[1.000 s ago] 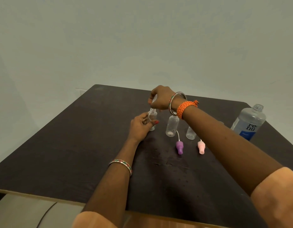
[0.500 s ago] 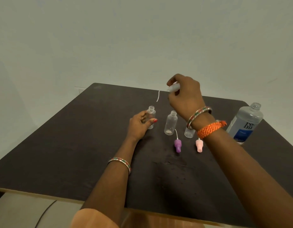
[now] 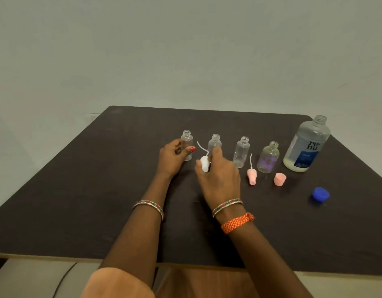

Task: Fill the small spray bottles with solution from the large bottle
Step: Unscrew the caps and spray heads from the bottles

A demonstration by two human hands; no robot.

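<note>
Dark tabletop (image 3: pixel 100 190) against a plain pale wall (image 3: pixel 185 50), four uncapped small bottles (image 3: pixel 241 151) in a row, large bottle (image 3: pixel 306 145) labelled "re-nu" far right, left hand (image 3: pixel 171 160) gripping the leftmost bottle (image 3: pixel 187 144), right hand (image 3: pixel 220 177) holding a white sprayer (image 3: pixel 204 164).

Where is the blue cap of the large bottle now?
In the head view, the blue cap lies on the table at the far right, nearer the person than the large bottle and right of the pink cap.

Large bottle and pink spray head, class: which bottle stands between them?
In the head view, a small bottle with purple print stands between the large bottle and pink spray head.
</note>
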